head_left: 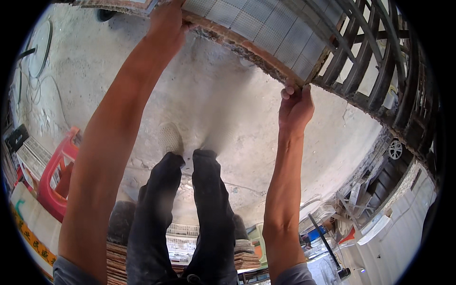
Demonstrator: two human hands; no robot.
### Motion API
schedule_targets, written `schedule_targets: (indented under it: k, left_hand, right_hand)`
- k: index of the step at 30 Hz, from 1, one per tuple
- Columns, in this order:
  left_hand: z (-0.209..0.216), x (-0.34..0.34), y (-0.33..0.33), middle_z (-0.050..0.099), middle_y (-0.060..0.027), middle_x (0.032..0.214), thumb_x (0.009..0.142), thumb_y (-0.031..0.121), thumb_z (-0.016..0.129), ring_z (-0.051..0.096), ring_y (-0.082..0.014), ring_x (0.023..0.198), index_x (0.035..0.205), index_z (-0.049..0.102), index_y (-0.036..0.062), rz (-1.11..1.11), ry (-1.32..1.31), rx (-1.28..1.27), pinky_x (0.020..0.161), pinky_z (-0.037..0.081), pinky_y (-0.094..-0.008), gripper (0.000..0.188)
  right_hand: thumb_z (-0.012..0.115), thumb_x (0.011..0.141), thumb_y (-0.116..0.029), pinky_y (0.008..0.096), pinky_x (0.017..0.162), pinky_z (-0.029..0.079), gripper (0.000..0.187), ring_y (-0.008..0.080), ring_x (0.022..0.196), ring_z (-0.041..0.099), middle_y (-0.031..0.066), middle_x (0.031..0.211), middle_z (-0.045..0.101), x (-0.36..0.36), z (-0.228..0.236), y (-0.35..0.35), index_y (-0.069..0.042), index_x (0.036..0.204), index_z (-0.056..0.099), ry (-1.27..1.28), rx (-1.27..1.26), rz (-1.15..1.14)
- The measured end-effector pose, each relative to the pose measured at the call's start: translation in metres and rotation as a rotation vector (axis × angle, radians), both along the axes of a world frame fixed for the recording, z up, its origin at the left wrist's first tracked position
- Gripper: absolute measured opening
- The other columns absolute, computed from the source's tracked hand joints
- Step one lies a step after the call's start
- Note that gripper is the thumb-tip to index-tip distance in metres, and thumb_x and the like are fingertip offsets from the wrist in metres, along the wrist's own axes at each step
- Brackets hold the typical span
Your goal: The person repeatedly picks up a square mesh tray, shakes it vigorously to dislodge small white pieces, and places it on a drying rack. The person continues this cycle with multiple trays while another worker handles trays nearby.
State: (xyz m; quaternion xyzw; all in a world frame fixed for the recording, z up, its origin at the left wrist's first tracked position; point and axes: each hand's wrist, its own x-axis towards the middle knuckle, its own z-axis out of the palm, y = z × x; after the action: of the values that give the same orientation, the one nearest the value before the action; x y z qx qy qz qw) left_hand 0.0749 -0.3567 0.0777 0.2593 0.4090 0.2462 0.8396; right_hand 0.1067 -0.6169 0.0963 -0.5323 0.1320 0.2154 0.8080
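Observation:
A grey panel (pixel 266 28) with a fine grid texture, like the back of tiles, spans the top of the head view, with a rough reddish-brown strip (pixel 237 40) along its near edge. My left hand (pixel 167 21) is closed at that edge toward the upper left, its fingertips partly hidden. At the panel's near right corner, my right hand (pixel 297 107) has its fingers curled and thumb up, pinching the edge. Both arms reach forward, and the panel lies between the hands.
Dark metal bars (pixel 361 61) form a frame beside the panel's right end. Pale dusty floor (pixel 237 118) lies below, under my feet. A red plastic stool (pixel 54 175) stands at the left, near a round disc (pixel 40 47) and loose cables. Assorted clutter (pixel 332 218) fills the lower right.

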Motion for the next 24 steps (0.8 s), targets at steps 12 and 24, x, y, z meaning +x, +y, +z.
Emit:
schedule_targets:
  k: [12,24]
  left_hand:
    - [-0.02,0.016,0.014,0.052,-0.0108,0.077,0.087,0.019,0.043,0.052,-0.0216,0.07,0.086,0.05,0.0063,-0.056,0.198,-0.01,0.056,0.044,-0.0332,0.015]
    - [0.063,-0.174,-0.071,0.054,-0.0025,0.079,0.087,0.037,0.046,0.052,-0.0118,0.069,0.093,0.053,0.0078,-0.134,0.615,0.422,0.062,0.043,-0.027,0.031]
  right_hand:
    - [0.03,0.093,-0.02,0.0284,0.062,0.04,0.031,0.0181,0.071,0.05,0.0181,0.088,0.058,0.005,0.004,-0.004,0.005,0.106,0.045,0.129,0.039,-0.024]
    - [0.043,0.084,-0.01,0.0274,0.056,0.043,0.03,0.0188,0.061,0.053,0.0162,0.078,0.058,-0.137,0.101,-0.108,0.009,0.107,0.047,0.539,-0.413,0.095]
